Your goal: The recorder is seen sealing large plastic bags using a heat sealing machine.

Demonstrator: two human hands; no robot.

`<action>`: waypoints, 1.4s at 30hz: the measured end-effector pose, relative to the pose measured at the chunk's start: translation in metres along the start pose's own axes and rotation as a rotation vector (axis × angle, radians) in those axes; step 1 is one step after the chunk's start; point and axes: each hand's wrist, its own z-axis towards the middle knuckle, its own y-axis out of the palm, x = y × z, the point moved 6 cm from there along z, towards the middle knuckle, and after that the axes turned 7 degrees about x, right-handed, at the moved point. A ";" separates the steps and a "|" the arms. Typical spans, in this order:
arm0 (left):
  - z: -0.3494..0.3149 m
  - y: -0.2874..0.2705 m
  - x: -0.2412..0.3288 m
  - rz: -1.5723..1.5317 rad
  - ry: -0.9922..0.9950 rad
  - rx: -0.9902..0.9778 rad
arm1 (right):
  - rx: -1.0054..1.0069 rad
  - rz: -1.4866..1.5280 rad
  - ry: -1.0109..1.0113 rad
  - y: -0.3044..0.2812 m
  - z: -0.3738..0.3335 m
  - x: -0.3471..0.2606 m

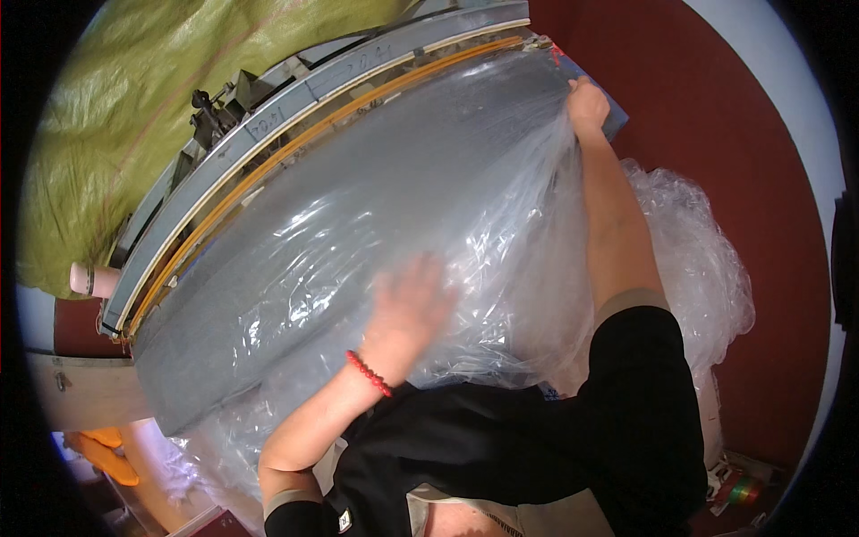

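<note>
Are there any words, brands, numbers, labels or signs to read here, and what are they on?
Long grey metal rail: dark handwritten marks in two places, not copied out here; the set further right is fainter.
Small white patch on the black short-sleeved shirt: a dark mark, too small to read.
Clear, shiny plastic sheet: no lettering that I can make out.
Pink cylinder at far left: nothing legible.

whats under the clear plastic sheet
Under the clear plastic sheet, a gray tabletop shows through where it lies fairly flat. Toward the right hand, gathered folds and glare hide most of what lies beneath.
</note>
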 end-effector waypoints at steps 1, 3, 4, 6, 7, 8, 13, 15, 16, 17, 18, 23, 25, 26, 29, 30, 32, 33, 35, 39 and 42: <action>-0.003 -0.001 -0.018 0.320 -0.055 -0.031 | -0.019 0.006 -0.006 0.002 -0.001 0.000; -0.017 -0.026 -0.055 0.335 -0.243 0.109 | 0.008 0.022 -0.006 0.001 0.000 0.000; -0.022 -0.043 -0.066 0.380 -0.288 0.256 | 0.004 -0.002 -0.013 0.002 0.000 0.000; -0.038 -0.071 -0.075 0.393 -0.381 0.462 | -0.009 0.019 -0.003 0.004 0.001 0.001; -0.045 -0.083 -0.077 0.351 -0.435 0.577 | 0.004 0.041 0.014 0.004 0.001 0.002; -0.053 -0.084 -0.069 0.148 -0.471 0.685 | -0.001 0.040 0.013 0.004 0.001 0.002; -0.024 0.016 -0.004 -0.669 -0.132 0.185 | -0.026 -0.002 0.000 0.002 0.000 -0.001; -0.017 0.034 -0.007 -0.453 -0.155 0.317 | -0.030 -0.002 0.002 0.001 0.000 -0.002; -0.014 0.046 -0.014 -0.462 -0.286 0.261 | -0.017 -0.005 0.004 -0.001 0.000 -0.002; -0.015 0.057 -0.023 -0.468 -0.441 0.163 | -0.028 -0.004 0.006 0.000 -0.001 -0.002; -0.019 0.069 -0.027 -0.574 -0.563 -0.076 | -0.023 -0.010 0.002 -0.001 -0.001 -0.002; -0.029 0.000 -0.021 -0.802 -0.178 -0.198 | -0.017 0.047 -0.029 -0.003 -0.001 -0.002; -0.036 -0.052 -0.018 -1.016 0.163 0.089 | -0.043 0.015 -0.020 -0.001 -0.001 -0.002; -0.037 -0.064 -0.013 -1.338 0.182 0.057 | -0.043 0.019 -0.021 -0.003 0.001 -0.002; -0.047 -0.084 0.006 -1.797 0.354 0.047 | -0.034 0.027 -0.034 -0.004 -0.001 -0.004; -0.050 -0.080 0.008 -2.021 0.158 0.057 | -0.034 0.026 -0.043 -0.004 -0.001 -0.004; -0.060 -0.083 0.013 -2.257 0.052 0.130 | -0.035 0.027 -0.055 -0.004 -0.003 -0.005; -0.066 -0.090 0.008 -2.260 0.028 0.258 | -0.036 0.022 -0.047 -0.004 -0.003 -0.004; -0.088 -0.127 -0.021 -2.022 0.107 0.613 | -0.041 0.024 -0.053 -0.003 -0.004 -0.005; -0.140 -0.168 -0.066 -1.684 0.093 1.342 | -0.063 -0.024 -0.067 -0.001 -0.003 -0.008; -0.117 -0.118 -0.055 -0.934 -0.255 0.776 | -0.069 -0.005 -0.065 0.001 -0.002 -0.009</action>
